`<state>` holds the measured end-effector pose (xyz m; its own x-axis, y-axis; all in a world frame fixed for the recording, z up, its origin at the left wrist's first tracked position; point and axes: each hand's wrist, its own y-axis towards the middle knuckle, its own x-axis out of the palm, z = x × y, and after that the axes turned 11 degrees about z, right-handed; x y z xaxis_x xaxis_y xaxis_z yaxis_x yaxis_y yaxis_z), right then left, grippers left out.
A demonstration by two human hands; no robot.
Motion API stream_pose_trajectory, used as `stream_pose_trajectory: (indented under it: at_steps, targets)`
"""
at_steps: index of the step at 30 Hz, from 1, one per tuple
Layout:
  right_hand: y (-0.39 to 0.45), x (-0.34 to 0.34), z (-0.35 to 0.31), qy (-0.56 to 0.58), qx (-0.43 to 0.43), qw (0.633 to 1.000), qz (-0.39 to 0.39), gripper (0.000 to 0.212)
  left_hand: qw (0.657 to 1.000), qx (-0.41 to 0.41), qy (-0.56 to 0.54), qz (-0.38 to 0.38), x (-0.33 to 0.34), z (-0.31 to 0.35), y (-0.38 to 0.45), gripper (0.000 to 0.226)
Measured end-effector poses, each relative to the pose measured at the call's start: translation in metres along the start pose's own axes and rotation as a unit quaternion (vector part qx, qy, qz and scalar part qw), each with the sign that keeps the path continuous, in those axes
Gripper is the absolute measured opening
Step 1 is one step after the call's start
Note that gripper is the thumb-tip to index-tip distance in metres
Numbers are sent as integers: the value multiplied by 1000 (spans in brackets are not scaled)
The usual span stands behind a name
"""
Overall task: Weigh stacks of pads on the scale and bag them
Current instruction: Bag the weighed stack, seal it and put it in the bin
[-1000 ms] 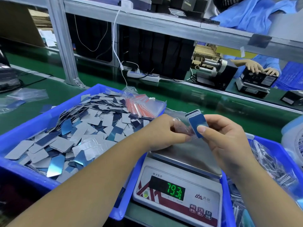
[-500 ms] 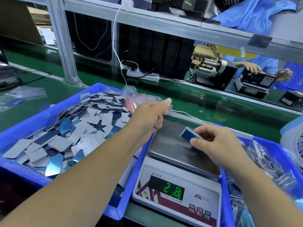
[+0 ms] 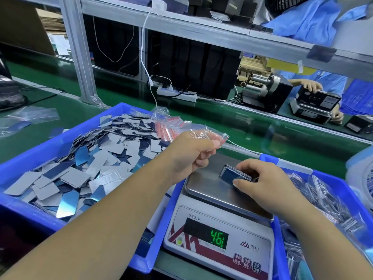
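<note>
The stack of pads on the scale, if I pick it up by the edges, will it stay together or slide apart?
The stack of pads looks like loose, thin, glossy sheets, so it would probably shear and fan out unless pinched across its faces. It seems light for its size. The right hand holds it from the side, which likely keeps the edges square.

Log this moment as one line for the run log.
step: weighing | right hand: holding pad stack on scale | left hand: holding clear bag | display: 461
</note>
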<state>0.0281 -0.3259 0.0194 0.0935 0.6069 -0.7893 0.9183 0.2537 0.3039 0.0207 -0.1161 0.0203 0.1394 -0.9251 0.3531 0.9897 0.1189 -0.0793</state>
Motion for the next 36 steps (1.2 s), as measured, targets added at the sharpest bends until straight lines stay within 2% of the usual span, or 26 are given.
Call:
stream_pose_trajectory:
  at_steps: [8, 13, 19, 21, 23, 26, 28, 30, 34, 36]
  targets:
    - [-1, -2, -3, -9, -8, 1000, -12, 15, 998, 15, 50, -41, -1, 0, -3, 29]
    - [-2, -4, -5, -9, -10, 1000, -15, 16, 999, 16, 32, -10, 0, 0, -2, 44]
    - [-3, -2, -4, 0, -18, 1000, 7, 16, 999, 18, 32, -15, 1, 0, 0, 31]
    - [-2, 1, -3, 42, -3, 999, 31, 16, 999, 16, 34, -10, 1, -1, 0, 31]
    - [-1, 1, -3, 162, 23, 985, 46, 20, 999, 18, 40, -6, 0, -1, 0, 30]
    - [-1, 0, -9, 358, 25, 933, 39, 29, 998, 17, 57, 5, 0, 0, 0, 27]
    - [-2, 0, -12, 426, 16, 904, 38, 21, 998, 20, 67, 10, 1, 1, -1, 25]
    - [-4, 1, -14, 450, 11, 892, 40, 19, 997, 27, 69, -1, 3, 0, -2, 23]
    - [-5, 2, -16, 433, 10, 900, 49, 24, 996, 30, 77, -44, 7, -2, -5, 37]
    - [-5, 3, -16, 422, 16, 904, 61, 22, 996, 28, 69, -55, 8, -2, -6, 33]
